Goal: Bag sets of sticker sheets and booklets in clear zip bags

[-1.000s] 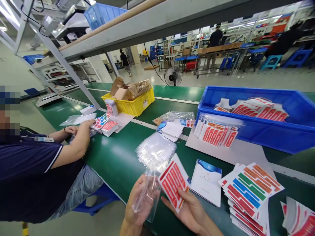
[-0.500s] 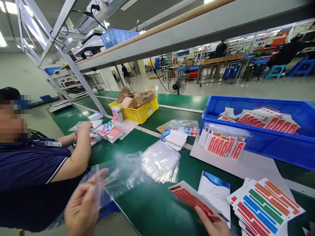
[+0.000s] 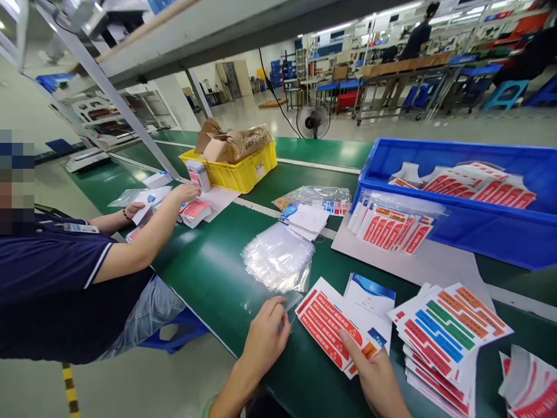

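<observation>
My right hand [image 3: 378,374] grips a few red-and-white label sheets [image 3: 327,326], thumb on top, their printed side turned up. A smaller blue-and-orange piece shows at their lower corner. My left hand [image 3: 267,334] is just left of the sheets, fingers pinched on a clear plastic bag [image 3: 293,302], which is hard to see against the table. Beyond it lies a fanned pile of clear plastic bags [image 3: 278,255]. Partly behind the sheets is a stack of white booklets with blue tops [image 3: 372,293]. To the right is a thick stack of coloured label sheets [image 3: 450,337].
A blue bin [image 3: 461,229] of labels stands at the back right, filled bags [image 3: 391,229] against its front. Further back is a yellow crate [image 3: 243,174] with brown paper. At left, a co-worker's arm [image 3: 139,249] reaches over papers. More labels [image 3: 531,383] lie at lower right.
My left hand has moved right with the plastic bag, close to the label sheets. The sheets in my right hand now face up more. The co-worker's hand has shifted right, and the view has tilted down.
</observation>
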`<state>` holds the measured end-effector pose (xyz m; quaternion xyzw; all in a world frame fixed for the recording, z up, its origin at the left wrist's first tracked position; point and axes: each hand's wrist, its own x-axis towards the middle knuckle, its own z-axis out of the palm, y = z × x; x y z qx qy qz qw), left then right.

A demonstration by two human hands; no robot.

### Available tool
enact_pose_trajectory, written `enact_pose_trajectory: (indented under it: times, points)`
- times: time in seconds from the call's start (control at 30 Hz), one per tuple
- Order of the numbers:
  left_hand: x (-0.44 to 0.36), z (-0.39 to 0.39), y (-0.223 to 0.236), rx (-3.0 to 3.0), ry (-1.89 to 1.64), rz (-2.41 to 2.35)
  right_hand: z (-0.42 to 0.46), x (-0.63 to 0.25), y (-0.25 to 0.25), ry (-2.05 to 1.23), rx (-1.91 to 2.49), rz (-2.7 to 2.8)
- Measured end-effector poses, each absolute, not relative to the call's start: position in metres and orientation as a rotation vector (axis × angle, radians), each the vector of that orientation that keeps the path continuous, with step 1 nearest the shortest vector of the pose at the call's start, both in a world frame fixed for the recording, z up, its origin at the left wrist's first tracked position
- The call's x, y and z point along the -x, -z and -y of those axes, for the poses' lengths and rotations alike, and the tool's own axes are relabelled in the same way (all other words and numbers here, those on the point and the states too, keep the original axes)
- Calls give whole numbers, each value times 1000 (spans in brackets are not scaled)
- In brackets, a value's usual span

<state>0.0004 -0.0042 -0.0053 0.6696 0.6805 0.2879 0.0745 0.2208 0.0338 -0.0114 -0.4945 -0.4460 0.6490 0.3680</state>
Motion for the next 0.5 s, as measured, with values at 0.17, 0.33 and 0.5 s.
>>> enact_pose_trajectory:
  times: [0.17,0.33,0.5]
  points:
    - [-34,7,17,-1818,-848,-1988,-23,-225,-1,-1647,1288,1203]
    - [-39,6,24,-1720,-864,-2007,-16,-228,-1,-1668,1383,1205]
    - [-44,4,23,-1761,-823,-1986,-12,-228,6,-1922,1348,935]
